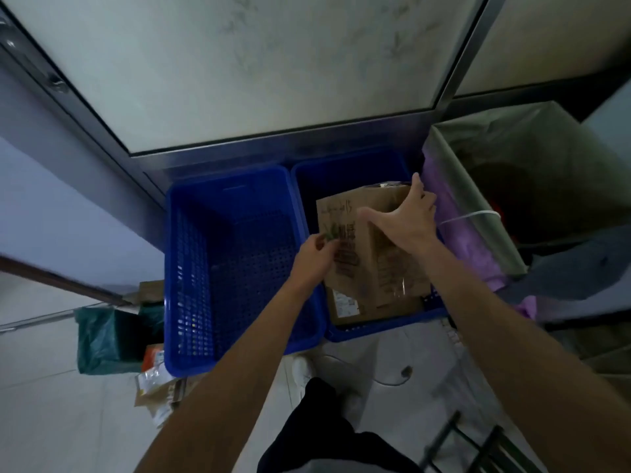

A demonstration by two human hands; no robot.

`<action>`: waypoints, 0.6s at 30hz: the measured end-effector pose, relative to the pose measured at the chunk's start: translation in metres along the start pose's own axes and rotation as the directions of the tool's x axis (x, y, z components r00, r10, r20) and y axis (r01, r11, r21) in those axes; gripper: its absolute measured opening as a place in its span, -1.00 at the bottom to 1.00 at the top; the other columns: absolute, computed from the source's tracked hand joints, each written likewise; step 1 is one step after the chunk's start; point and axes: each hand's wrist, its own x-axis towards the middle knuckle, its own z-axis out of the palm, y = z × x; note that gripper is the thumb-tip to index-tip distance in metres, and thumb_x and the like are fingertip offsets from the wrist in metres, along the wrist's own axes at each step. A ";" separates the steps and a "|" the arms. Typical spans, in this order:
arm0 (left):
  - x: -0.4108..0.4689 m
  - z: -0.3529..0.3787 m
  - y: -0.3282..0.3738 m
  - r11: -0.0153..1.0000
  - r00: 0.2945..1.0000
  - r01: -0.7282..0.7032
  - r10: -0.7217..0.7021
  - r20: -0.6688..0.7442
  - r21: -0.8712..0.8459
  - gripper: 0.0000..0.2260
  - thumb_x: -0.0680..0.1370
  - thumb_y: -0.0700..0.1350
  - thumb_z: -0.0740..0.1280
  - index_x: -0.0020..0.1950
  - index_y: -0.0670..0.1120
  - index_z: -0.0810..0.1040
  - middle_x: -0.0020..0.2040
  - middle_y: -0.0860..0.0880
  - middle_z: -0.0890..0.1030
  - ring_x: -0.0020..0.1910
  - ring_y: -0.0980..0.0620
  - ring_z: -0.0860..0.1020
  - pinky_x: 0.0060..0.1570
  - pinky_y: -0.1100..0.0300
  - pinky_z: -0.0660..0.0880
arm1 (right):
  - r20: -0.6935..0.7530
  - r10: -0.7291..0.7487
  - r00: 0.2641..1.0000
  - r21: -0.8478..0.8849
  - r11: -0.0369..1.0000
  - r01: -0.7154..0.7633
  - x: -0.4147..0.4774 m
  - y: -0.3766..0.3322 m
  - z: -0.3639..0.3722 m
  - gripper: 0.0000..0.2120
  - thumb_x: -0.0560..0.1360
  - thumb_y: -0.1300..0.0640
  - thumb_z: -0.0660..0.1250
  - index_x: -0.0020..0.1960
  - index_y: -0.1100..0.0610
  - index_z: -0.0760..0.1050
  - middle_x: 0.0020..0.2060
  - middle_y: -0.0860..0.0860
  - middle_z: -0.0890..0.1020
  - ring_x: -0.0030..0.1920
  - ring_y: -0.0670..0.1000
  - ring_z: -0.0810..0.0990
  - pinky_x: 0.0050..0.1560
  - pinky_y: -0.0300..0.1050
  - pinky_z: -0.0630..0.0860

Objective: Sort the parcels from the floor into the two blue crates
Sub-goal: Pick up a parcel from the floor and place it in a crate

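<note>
Head view, items listed by size. Frosted glass door (273, 63): fills the upper part of the view, metal-framed, directly behind both crates. Tiled floor (41, 404): pale, running along the bottom and left. Lined bin (478, 172): at right, just beside the right crate, with a purple bag (454, 227) draped over its near edge. Left blue crate (191, 268): perforated walls and base, nothing visible inside. Right blue crate (341, 172): touching the left one side by side, largely filled by a cardboard box. Cardboard box (372, 261): brown, printed, tilted, its lower end down inside the right crate and its upper end raised toward the far wall; a second flat cardboard parcel (345, 308) with a white label lies beneath it at the crate's near end. Green plastic bag (102, 336): on the floor left of the left crate. Loose parcels (160, 387): a small heap of packets and brown card on the floor at the left crate's near corner. Right hand (406, 220): fingers spread wide and pressed on the box's upper right part, thumb along the top face, gripping it. Left hand (314, 261): fingers curled against the box's left edge, steadying it. Dark trouser leg and white shoe (302, 370): near the bottom centre, on the floor.
</note>
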 end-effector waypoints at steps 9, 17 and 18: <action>0.054 -0.015 -0.028 0.959 0.970 0.232 -0.216 0.109 -0.166 -0.38 0.52 0.27 0.37 0.48 0.03 0.32 0.37 0.04 0.49 0.21 0.03 0.55 0.17 -0.03 0.54 | 0.122 0.276 0.953 0.426 0.853 -0.301 0.077 0.032 -0.021 0.28 0.08 -0.46 0.52 0.61 -0.06 0.00 0.47 0.08 0.32 0.39 0.15 0.39 0.33 0.25 0.41; 0.103 -0.034 -0.025 0.984 0.984 0.175 -0.174 0.032 -0.038 -0.41 0.41 0.38 0.41 0.16 -0.08 0.52 0.19 -0.03 0.58 0.14 -0.01 0.57 0.16 -0.07 0.57 | 0.268 0.251 0.930 0.502 0.787 -0.357 0.129 0.048 0.009 0.12 0.25 -0.39 0.47 0.61 -0.04 0.02 0.42 0.04 0.38 0.31 0.11 0.45 0.28 0.14 0.46; 0.106 -0.033 -0.023 0.983 0.983 0.179 -0.177 0.038 -0.039 -0.40 0.41 0.39 0.40 0.23 -0.03 0.52 0.23 0.02 0.57 0.17 0.02 0.55 0.15 -0.03 0.54 | 0.298 0.241 0.924 0.503 0.783 -0.366 0.135 0.047 0.014 0.08 0.30 -0.36 0.46 0.62 -0.05 0.00 0.41 0.02 0.36 0.31 0.09 0.44 0.21 0.07 0.47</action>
